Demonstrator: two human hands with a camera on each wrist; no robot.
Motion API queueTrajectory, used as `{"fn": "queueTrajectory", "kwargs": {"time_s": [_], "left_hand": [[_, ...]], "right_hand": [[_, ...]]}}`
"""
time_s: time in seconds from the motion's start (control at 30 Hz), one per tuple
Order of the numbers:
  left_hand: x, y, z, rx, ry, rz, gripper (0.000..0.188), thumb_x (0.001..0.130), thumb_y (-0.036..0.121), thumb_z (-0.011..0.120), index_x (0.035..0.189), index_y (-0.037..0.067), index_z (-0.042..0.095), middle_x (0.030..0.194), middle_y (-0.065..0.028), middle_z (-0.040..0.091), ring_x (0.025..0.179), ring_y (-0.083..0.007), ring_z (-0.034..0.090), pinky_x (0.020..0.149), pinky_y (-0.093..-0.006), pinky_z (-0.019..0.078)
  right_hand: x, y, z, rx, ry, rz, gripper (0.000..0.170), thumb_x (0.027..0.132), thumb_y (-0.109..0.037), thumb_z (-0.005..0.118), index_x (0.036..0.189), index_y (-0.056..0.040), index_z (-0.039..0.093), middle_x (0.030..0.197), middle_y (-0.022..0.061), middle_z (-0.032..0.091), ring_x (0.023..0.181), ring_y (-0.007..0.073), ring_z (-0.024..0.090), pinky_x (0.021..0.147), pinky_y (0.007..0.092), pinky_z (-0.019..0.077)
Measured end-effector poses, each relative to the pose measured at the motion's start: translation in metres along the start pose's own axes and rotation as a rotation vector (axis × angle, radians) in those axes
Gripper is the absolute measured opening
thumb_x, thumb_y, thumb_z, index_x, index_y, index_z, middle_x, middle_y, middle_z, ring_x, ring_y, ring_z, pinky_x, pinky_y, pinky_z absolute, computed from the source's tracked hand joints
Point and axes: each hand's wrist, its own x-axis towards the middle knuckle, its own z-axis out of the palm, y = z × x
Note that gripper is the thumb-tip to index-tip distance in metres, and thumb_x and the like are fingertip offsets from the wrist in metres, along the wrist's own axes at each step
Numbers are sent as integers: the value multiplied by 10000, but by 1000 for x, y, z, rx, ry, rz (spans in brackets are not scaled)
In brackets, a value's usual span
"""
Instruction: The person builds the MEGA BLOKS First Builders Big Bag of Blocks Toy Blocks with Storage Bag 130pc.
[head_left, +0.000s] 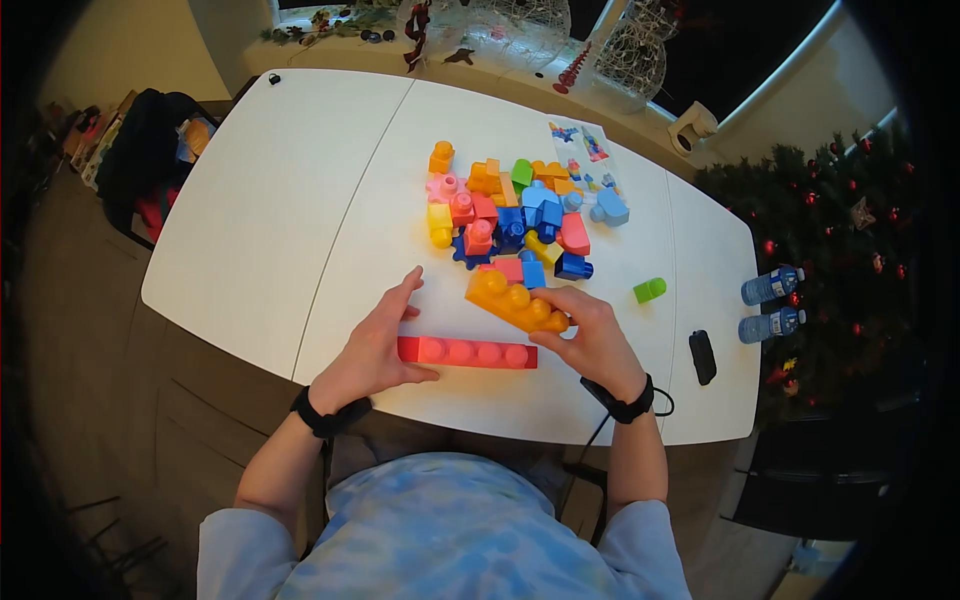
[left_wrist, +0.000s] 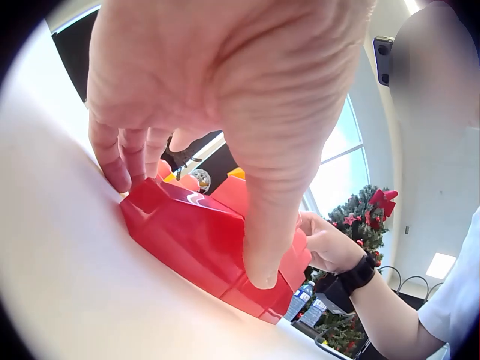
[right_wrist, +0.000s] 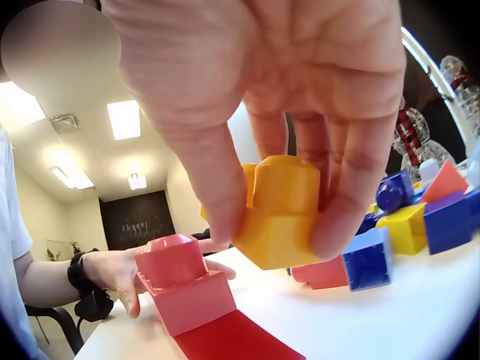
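Note:
My right hand [head_left: 598, 335] grips a long orange-yellow toy building brick [right_wrist: 279, 217] near its right end, thumb on one side and fingers on the other. Tilted, with its row of round studs up, this brick overlaps the table in the head view. In front of my body lies a long red-and-pink row of building bricks [head_left: 470, 352], several pink studs along its top. My left hand [head_left: 365, 345] spreads around the row's left end, its thumb against the near side in the left wrist view. The fingers there stay fairly straight at the far corner.
A colourful pile of building bricks [head_left: 510, 228] spreads beyond both hands. One green brick [head_left: 650, 290] lies alone to the right, near a black case [head_left: 703, 357]. Two water bottles [head_left: 771, 325] stand by the right edge. A picture sheet [head_left: 608, 150] lies behind the pile.

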Motion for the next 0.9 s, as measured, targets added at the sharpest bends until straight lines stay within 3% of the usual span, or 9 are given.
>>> {"fn": "queueTrajectory", "kwargs": {"time_s": [0.17, 0.33, 0.53, 0.67, 0.73, 0.77, 0.83, 0.9], "left_hand": [[1, 2, 1, 77, -6, 11, 1260, 591, 174, 994, 1619, 99, 270, 1489, -160, 508, 1206, -317, 615, 1039, -413, 532], [3, 3, 4, 89, 35, 41, 1102, 602, 136, 958, 1557, 114, 409, 1397, -153, 585, 1200, -343, 608, 1024, -430, 527], [5, 4, 5, 138, 51, 80, 915, 597, 117, 940, 1432, 118, 567, 1262, -105, 666, 1148, -331, 604, 998, -413, 519], [4, 0, 6, 170, 58, 84, 841, 595, 146, 963, 1360, 107, 618, 1215, -80, 692, 1092, -308, 629, 964, -407, 537], [4, -1, 7, 164, 72, 104, 820, 593, 146, 961, 1342, 106, 631, 1208, -70, 694, 1083, -306, 626, 961, -403, 538], [4, -1, 8, 166, 77, 106, 820, 593, 146, 961, 1342, 106, 631, 1208, -70, 694, 1083, -306, 626, 961, -403, 538], [4, 0, 9, 147, 105, 110, 815, 597, 147, 958, 1344, 109, 631, 1205, -63, 695, 1076, -301, 624, 960, -400, 539], [3, 1, 8, 146, 100, 106, 815, 603, 150, 955, 1349, 110, 628, 1206, -64, 695, 1074, -298, 625, 962, -398, 538]], "right_hand": [[31, 8, 16, -4, -195, -35, 463, 816, -70, 805, 1260, -67, 674, 1158, 161, 697, 1019, 327, 686, 900, 394, 559], [42, 31, 29, -6, -317, -144, 451, 846, -129, 793, 1279, -82, 679, 1143, 163, 688, 1025, 348, 664, 927, 414, 534], [47, 26, 23, 36, -463, -51, 387, 876, -136, 771, 1255, -86, 707, 1057, 122, 693, 966, 326, 671, 881, 393, 530], [45, 31, 26, 41, -413, -155, 312, 898, -138, 764, 1200, -70, 724, 1008, 111, 703, 934, 285, 687, 825, 375, 549], [44, 22, 26, 132, -265, -21, 240, 918, -162, 752, 1119, -30, 741, 952, 131, 697, 830, 292, 674, 776, 382, 546], [47, 14, 22, 130, -264, -25, 240, 918, -162, 752, 1119, -30, 741, 952, 131, 697, 830, 292, 674, 776, 382, 546], [60, -5, 6, 65, -29, -13, 200, 908, -121, 759, 1079, -20, 737, 923, 115, 691, 794, 253, 678, 738, 352, 549], [77, -12, -4, 50, -3, -11, 215, 889, -77, 762, 1091, -18, 717, 961, 111, 681, 802, 237, 678, 728, 335, 542]]}}
